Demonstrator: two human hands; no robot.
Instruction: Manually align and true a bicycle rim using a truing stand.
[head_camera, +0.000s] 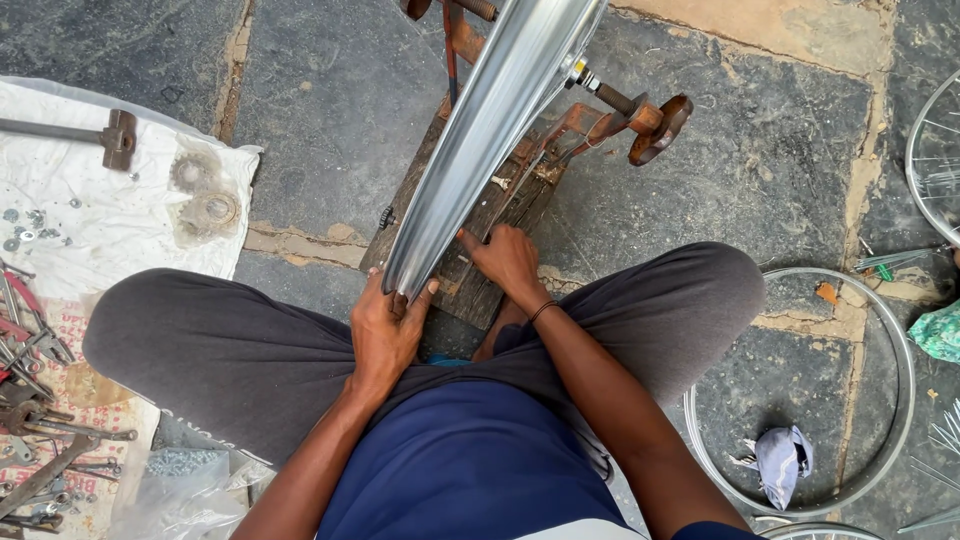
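A single view is given — taken from the head of a seated person and aimed steeply down over the lap. The hands and a shiny wheel rim (490, 130) are seen close, at arm's length; stone paving (330, 100) fills the upper frame. No second view is provided, so nothing is shared.

Both bare forearms reach forward between the bent knees. The left hand (385, 330) is curled, its fingers wrapped closed and thumb raised beside them. Just to its right and slightly farther forward, the right hand (508, 262) lies palm down, index finger pointing leftward, wrist bent.
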